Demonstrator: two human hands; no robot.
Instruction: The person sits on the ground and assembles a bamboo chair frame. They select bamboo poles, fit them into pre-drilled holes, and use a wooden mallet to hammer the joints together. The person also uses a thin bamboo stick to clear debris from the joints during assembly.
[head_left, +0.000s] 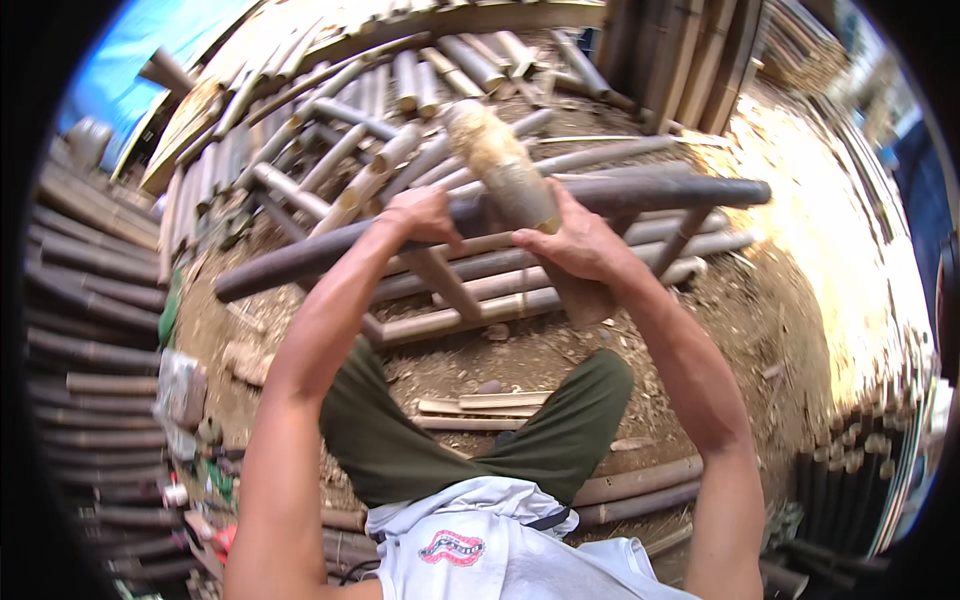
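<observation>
In front of me, a long dark bamboo pole (670,193) lies slanting across a low rack of poles, its right end higher in the picture. My left hand (425,213) is closed over the pole left of its middle; some of its fingers are hidden behind it. A short, thick piece of bamboo (500,165), pale brown with a mottled upper end, crosses over the dark pole. Closed around this piece is my right hand (578,238), with the thumb on the near side. The lower end of the piece shows beneath my wrist.
Many cut bamboo lengths (350,170) lie heaped beyond the rack (470,325). Dark poles (95,300) are stacked along the left, beside a clear plastic bag (180,395). Split strips (480,408) lie between my knees. Bundled dark poles (850,465) stand at lower right.
</observation>
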